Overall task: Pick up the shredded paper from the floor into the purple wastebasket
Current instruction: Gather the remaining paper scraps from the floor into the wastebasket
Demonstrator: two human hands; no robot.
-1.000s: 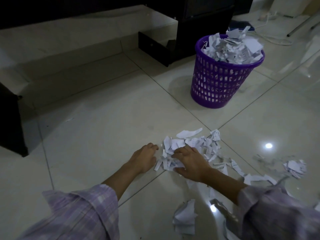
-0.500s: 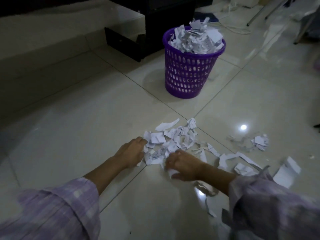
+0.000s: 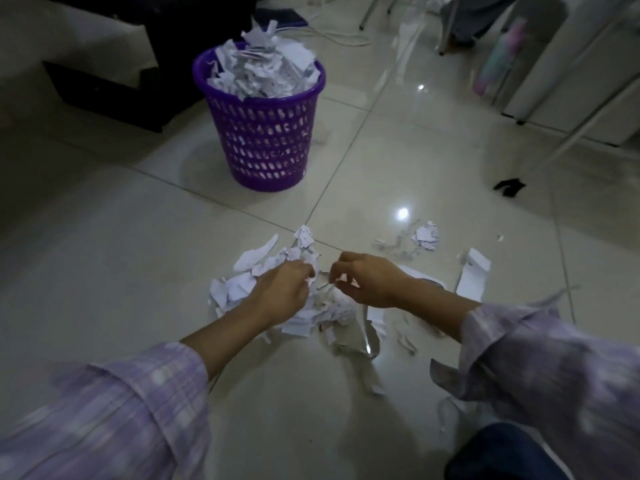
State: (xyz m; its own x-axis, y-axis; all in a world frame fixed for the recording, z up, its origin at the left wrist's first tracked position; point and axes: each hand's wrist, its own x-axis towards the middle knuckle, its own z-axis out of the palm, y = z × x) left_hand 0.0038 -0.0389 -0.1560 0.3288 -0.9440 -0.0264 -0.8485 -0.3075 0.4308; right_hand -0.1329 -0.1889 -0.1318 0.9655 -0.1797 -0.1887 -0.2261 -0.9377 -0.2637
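Observation:
A pile of shredded white paper (image 3: pixel 242 285) lies on the glossy tiled floor in front of me. My left hand (image 3: pixel 282 292) is curled over the pile and grips a bunch of scraps. My right hand (image 3: pixel 367 280) is just right of it, its fingertips pinching a thin strip above the pile. The purple wastebasket (image 3: pixel 265 133) stands upright further away, left of centre, heaped above its rim with shredded paper. A smaller clump of scraps (image 3: pixel 424 235) and a larger folded piece (image 3: pixel 472 275) lie to the right of my hands.
Dark furniture (image 3: pixel 114 95) stands behind and left of the basket. White cables (image 3: pixel 341 38) run along the floor at the back. White furniture legs (image 3: pixel 519 109) and a small black object (image 3: pixel 509 187) are at the right. More scraps (image 3: pixel 374 337) lie near my right sleeve.
Both hands have drawn together and lifted off the floor, gathering scraps between them. The view has swung right, so the basket now sits further left.

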